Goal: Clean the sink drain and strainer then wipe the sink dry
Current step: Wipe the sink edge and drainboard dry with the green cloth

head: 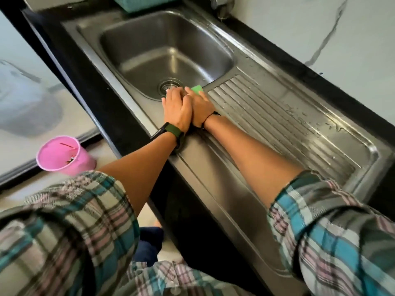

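The steel sink basin [149, 45] has a round metal drain strainer [168, 86] at its near end. My left hand [177, 106], with a dark green watch on the wrist, reaches into the basin, fingertips at the strainer's near edge. Whether it grips anything is hidden. Pressed against it on the right is my right hand [202, 105], wearing a black string bracelet. A green sponge [197, 89] sticks out past its fingers, against the basin's right wall. The hands cover the strainer's near side.
A ribbed drainboard [277, 118] with water drops lies to the right of the basin. A teal basket [149, 3] and the tap [222, 7] sit at the back. A pink bin [62, 155] stands on the floor at left. Black counter edging [89, 82] frames the sink.
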`<state>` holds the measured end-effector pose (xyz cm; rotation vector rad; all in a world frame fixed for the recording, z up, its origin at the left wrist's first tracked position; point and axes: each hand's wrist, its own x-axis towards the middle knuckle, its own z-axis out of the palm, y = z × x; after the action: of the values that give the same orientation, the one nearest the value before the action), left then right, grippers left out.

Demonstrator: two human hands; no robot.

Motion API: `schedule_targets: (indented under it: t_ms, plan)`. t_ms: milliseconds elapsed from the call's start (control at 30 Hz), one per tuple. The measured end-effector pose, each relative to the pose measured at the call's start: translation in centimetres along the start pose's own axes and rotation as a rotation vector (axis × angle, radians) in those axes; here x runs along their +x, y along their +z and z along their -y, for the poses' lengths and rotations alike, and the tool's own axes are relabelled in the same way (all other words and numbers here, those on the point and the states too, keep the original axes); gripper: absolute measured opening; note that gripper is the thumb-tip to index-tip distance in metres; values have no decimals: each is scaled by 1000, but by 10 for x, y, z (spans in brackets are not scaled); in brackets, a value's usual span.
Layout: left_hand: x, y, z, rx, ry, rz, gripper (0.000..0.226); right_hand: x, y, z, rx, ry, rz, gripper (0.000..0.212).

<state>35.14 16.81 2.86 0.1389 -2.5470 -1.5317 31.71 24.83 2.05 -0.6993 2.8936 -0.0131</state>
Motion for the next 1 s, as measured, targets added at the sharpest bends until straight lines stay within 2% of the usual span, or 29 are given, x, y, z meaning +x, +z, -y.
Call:
schedule_targets:
  t_ms: [167,267,367,500,633,733,900,1000]
  plan:
    - [-11,7,-6,95,45,53,57,-77,2,-5,295,-14,-119,49]
    - [-15,19,-15,87,110,115,55,-139,13,-16,223,40,-74,50]
    - [-6,27,-28,15,109,161,53,-206,21,-22,300,85,-61,58]
    - [-2,34,-27,-45,89,197,40,-240,22,-25,323,129,-7,59]
    - [-7,33,-23,-228,-15,125,53,-221,19,-25,277,113,-22,56]
    - [-4,30,-22,-327,-48,47,54,-187,14,-26,260,93,-74,57]
    - [-4,32,-17,-424,-106,-24,54,-79,9,-30,156,35,-55,50]
    - [-2,33,-16,-430,-77,-56,52,-25,9,-32,-5,-22,-52,53]
